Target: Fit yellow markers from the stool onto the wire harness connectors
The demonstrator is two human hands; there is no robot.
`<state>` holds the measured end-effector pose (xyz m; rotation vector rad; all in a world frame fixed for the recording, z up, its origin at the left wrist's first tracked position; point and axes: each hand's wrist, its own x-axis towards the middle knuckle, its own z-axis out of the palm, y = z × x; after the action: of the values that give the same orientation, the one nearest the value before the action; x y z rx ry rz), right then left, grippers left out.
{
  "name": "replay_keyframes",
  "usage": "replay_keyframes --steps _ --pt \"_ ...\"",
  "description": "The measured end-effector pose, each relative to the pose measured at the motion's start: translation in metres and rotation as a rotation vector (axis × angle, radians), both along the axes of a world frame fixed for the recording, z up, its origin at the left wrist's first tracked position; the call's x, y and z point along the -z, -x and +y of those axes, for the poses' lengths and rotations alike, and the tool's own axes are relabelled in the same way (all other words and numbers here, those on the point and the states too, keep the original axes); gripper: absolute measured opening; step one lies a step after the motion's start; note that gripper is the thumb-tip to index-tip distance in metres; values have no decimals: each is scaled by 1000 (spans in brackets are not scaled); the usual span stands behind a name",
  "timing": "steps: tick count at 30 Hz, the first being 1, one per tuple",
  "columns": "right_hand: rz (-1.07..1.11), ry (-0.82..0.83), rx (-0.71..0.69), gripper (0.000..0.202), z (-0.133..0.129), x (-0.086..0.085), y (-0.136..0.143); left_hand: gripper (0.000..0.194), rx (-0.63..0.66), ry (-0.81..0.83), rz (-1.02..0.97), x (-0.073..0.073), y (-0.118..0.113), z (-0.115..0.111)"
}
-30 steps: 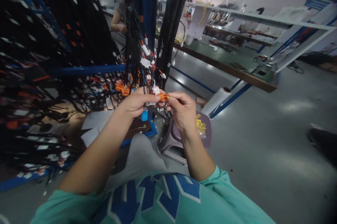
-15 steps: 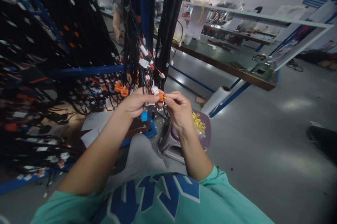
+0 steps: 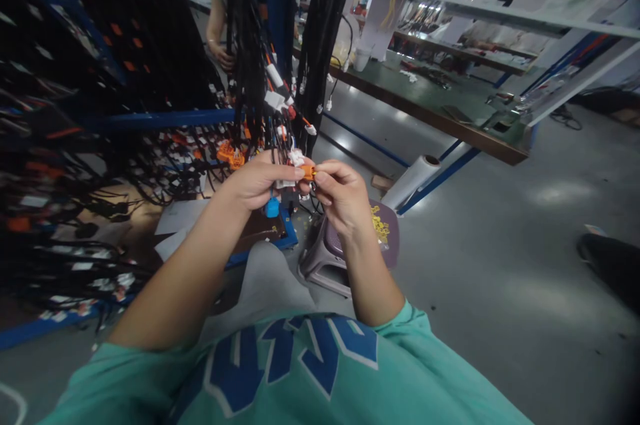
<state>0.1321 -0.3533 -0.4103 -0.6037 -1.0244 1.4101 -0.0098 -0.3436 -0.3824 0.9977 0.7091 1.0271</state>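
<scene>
My left hand (image 3: 261, 180) is closed on an orange connector (image 3: 309, 173) near the middle of the view, thumb along its side. Fingers of my right hand (image 3: 344, 193) pinch a small yellow piece (image 3: 315, 174) at the connector's right end. A white connector (image 3: 297, 158) sits just above my left fingertips, and a blue connector (image 3: 272, 207) hangs below that hand. Black cables with white and orange ends hang above both hands. Part of the left fingers is hidden behind the connectors.
A purple-grey stool (image 3: 393, 238) carries yellow pieces (image 3: 380, 225). Bundles of black cables (image 3: 320, 32) hang from a blue rack (image 3: 165, 120). A green-topped table (image 3: 425, 95) stands at right, a clear film roll (image 3: 413, 180) beneath. Another person's hand (image 3: 223, 57) shows behind the cables.
The view has tilted slightly, so the rack and hands appear a little higher. Both hands keep their hold at the orange connector. The other person's arm has shifted a little.
</scene>
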Motion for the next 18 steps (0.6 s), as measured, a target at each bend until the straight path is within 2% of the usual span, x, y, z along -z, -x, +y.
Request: replay_keyframes --steps 10,15,18 --pt "-35 -15 7 29 2 2 0 23 4 -21 -2 1 0 1" --pt "-163 -67 53 28 1 4 -2 18 -19 -31 36 0 -1 0" --pt "-185 -42 19 31 1 4 -5 16 -32 -51 63 -1 -1 -1"
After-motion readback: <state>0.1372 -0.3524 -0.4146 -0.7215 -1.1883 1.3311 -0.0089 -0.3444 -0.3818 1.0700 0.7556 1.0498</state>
